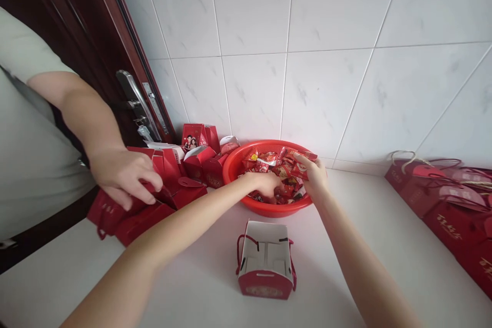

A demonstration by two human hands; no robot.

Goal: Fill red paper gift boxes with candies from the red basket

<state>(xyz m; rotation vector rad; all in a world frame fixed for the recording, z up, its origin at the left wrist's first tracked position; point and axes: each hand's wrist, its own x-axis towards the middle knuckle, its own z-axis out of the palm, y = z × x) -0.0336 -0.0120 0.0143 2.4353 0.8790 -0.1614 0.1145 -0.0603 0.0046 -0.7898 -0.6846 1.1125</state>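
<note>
While my two hands are both at the red basket, each one has a different manner of holding. My right hand point(317, 174) is closed on a red packet point(303, 166) over the right part of the basket point(277, 210), gripping it between thumb and fingers; I judge that it is raised there to be kept apart from the loose pile. My left hand point(267, 184) reaches down among the wrapped sweets point(265, 161) inside the basket, with the fingers bent, but I cannot tell whether they have gripped something, because the fingertips are hidden.

An open box point(265, 286) stands upright on the surface point(326, 282), in front of the basket, on my side. Its top is open and its cord handles are at the two sides, probably so that they do not block the opening (I can see the white inside down to the bottom).

To the left of the basket, more red boxes point(213, 170) are crowded together, perhaps to save space. A co-worker's hand point(125, 174) lies over the nearer ones, its grip unclear to me. Well to the right of the basket, red bags point(430, 210) stand in a row near the tiled wall point(330, 92).
</note>
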